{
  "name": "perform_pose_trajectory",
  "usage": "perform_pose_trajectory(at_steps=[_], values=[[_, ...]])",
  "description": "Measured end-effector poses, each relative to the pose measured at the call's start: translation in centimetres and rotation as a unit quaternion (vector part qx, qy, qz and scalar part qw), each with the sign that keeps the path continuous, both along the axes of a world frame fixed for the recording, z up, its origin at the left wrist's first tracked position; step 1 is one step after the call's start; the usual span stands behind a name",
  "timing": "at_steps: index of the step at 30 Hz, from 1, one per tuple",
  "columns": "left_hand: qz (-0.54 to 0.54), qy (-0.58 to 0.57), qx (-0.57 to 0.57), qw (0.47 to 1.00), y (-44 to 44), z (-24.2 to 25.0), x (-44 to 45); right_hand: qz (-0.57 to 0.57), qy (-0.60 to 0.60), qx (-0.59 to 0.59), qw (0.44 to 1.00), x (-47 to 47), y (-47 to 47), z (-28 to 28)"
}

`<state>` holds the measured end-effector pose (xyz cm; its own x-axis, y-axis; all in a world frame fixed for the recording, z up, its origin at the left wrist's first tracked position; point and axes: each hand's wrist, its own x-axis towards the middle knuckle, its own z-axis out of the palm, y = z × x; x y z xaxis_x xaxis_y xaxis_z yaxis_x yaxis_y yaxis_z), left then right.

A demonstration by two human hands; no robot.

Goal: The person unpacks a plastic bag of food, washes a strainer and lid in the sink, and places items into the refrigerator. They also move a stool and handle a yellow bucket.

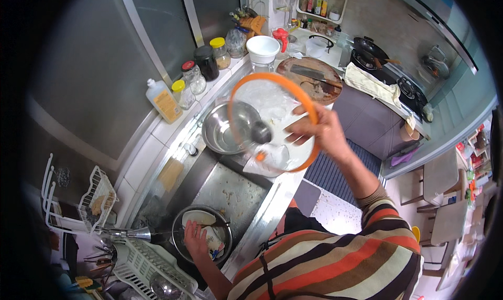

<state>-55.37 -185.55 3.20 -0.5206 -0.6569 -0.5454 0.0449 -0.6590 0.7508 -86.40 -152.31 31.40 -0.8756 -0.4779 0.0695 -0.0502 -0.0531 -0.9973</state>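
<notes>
My right hand [314, 127] grips the near-right edge of a round see-through lid with an orange rim [271, 77]. The lid is blurred and held up over the counter, with a dark knob [261, 132] near its middle. Through it show part of a steel basin [214, 127] and crumpled clear plastic. Down in the sink, my left hand [195, 239] rests over a metal bowl [177, 245], its fingers spread. White dishes [198, 218] and a dark-handled utensil lie in that bowl, partly covered by the hand.
A faucet [137, 233] reaches over the sink [235, 192] from the left, beside a white dish rack [149, 264]. Jars and a bottle [163, 99] line the window ledge. A cleaver [310, 72] lies on a round chopping board [287, 66]. Farther right is a gas stove [412, 96] with a wok.
</notes>
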Motion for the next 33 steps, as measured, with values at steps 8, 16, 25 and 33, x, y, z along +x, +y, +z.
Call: perform_pose_trajectory(at_steps=[8, 16, 25, 33], values=[[0.098, -0.017, 0.011, 0.995, 3.1, -3.3, -2.9, -0.123, 0.357, 0.338, 0.862, -26.5, 10.3, -4.8], [0.107, -0.047, -0.008, 0.993, 9.2, -0.7, -8.1, -0.112, 0.464, 0.502, 0.721, -44.9, 11.3, -17.0], [0.158, -0.099, 0.015, 0.982, 11.2, 0.6, -7.8, -0.108, 0.571, 0.453, 0.676, -49.1, 9.7, -23.9], [0.178, -0.084, 0.035, 0.980, 11.4, -0.3, -7.7, -0.088, 0.583, 0.430, 0.683, -47.9, 9.0, -25.6]])
